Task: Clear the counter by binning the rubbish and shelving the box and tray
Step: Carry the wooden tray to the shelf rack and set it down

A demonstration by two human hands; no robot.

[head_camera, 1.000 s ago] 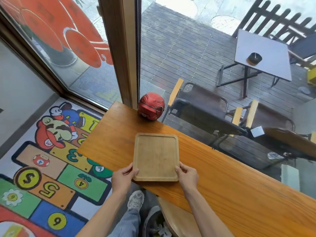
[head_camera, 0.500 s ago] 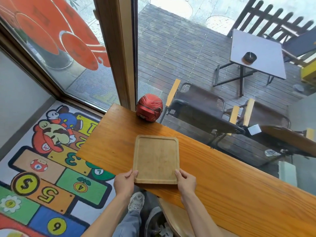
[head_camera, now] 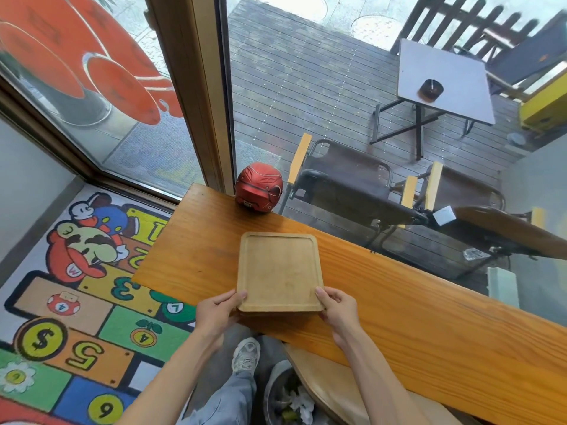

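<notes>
An empty light wooden tray (head_camera: 279, 269) lies on the orange wooden counter (head_camera: 414, 314), its near edge close to the counter's front edge. My left hand (head_camera: 216, 312) grips the tray's near left corner, thumb on the rim. At the near right corner my right hand (head_camera: 337, 309) holds the tray the same way. Its near end looks slightly raised off the counter. Below the counter, a grey bin (head_camera: 287, 397) holds crumpled white rubbish. No box is in view.
A red helmet-shaped object (head_camera: 259, 187) sits at the counter's far left end against the window frame. A wooden stool seat (head_camera: 331, 384) stands under the counter to the right of the bin. A colourful play mat (head_camera: 76, 296) covers the floor at left. Outdoor chairs and a table lie beyond the glass.
The tray has slid a little toward me along the counter, both hands staying on its near corners. Its near end now looks slightly lifted.
</notes>
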